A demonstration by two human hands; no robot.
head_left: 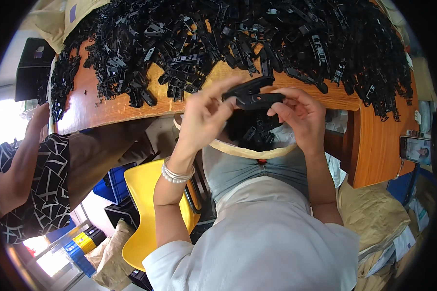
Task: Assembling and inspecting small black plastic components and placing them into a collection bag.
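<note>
Above my lap, near the table's front edge, both hands hold black plastic parts. My left hand, with bracelets on the wrist, has its thumb and fingers closed on the left ends of two long dark pieces. My right hand pinches the right end of the lower black plastic part. The upper black plastic part lies just behind it, slightly tilted; whether the two are joined, I cannot tell. Beneath my hands, an open container with a pale rim rests at my lap, holding more black parts.
Heaps of black plastic parts cover much of the wooden table. At the left stands another person with an arm at the table. A yellow chair is beside me. A phone and brown sacks are at right.
</note>
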